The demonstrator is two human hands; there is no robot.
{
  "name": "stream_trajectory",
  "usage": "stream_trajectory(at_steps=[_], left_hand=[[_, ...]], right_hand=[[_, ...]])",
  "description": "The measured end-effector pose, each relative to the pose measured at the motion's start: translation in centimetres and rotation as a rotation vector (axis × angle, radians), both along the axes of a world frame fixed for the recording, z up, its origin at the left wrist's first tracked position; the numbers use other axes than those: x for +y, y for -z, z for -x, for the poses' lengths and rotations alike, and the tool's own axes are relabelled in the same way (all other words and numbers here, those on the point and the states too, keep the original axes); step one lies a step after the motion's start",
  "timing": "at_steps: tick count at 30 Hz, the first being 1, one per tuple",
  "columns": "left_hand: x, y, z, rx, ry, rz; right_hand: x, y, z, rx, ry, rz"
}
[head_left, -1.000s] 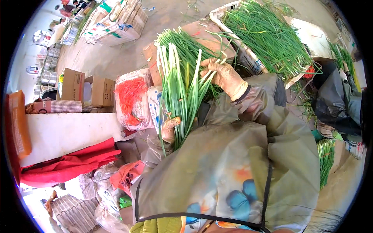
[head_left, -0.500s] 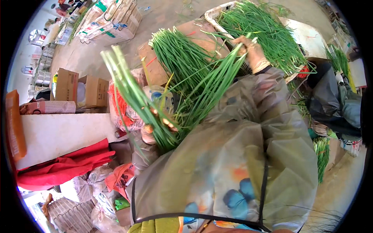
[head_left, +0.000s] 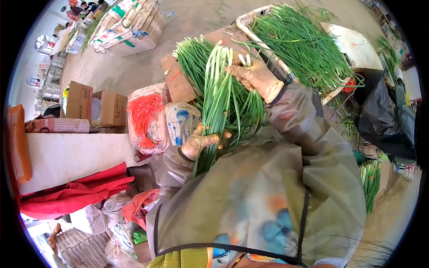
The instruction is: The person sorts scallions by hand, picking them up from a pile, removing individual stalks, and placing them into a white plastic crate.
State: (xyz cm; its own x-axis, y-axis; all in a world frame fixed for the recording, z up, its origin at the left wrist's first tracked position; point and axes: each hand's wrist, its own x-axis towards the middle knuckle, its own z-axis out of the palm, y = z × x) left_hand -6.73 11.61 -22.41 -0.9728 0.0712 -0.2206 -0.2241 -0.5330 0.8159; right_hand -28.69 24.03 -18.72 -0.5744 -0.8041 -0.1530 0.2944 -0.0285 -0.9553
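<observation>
My left hand (head_left: 199, 142) is closed round the lower part of a bunch of chives (head_left: 217, 91), whose pale stem ends point up and away from me. Just to the right, my right hand (head_left: 255, 77) pinches a few more chive stalks near their white ends, which poke up past its fingers; their leaves hang down beside the bunch. Both hands look thinly gloved. Behind them, a pile of chives (head_left: 190, 53) lies on a brown board (head_left: 176, 85), partly hidden by the bunch.
At the far right stands a white plastic crate (head_left: 243, 20) heaped with chives (head_left: 299, 47). Red ties (head_left: 145, 118) lie on a packed bag (head_left: 163, 96) at left, beside a white tabletop (head_left: 80, 154) with red cloth (head_left: 85, 187). Open cardboard boxes (head_left: 111, 107) sit beyond it.
My left hand has turned the bunch more upright and moved it right. My right hand has come down and nearer with its stalks, so both bunches now sit side by side.
</observation>
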Motion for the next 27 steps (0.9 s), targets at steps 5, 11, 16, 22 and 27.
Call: stream_trajectory(at_steps=[5, 11, 16, 22, 27], left_hand=[[-1.6, 3.9, -1.7, -0.044, -0.165, -0.217], [-2.1, 4.2, -1.4, -0.014, -0.365, -0.069], [-3.0, 2.6, -1.3, 0.179, -0.379, -0.339], [-5.0, 1.4, -2.6, 0.129, -0.299, -0.094], [-3.8, 2.2, -2.2, 0.149, -0.164, -0.276]], right_hand=[[0.2, 0.7, -0.1, -0.119, -0.004, 0.077], [0.3, 0.7, -0.1, -0.169, -0.018, 0.027], [2.2, 1.8, 4.5, 0.170, 0.351, -0.113], [5.8, 2.2, 8.9, 0.382, 0.338, -0.290], [3.7, 1.2, 5.2, 0.359, 0.079, 0.030]])
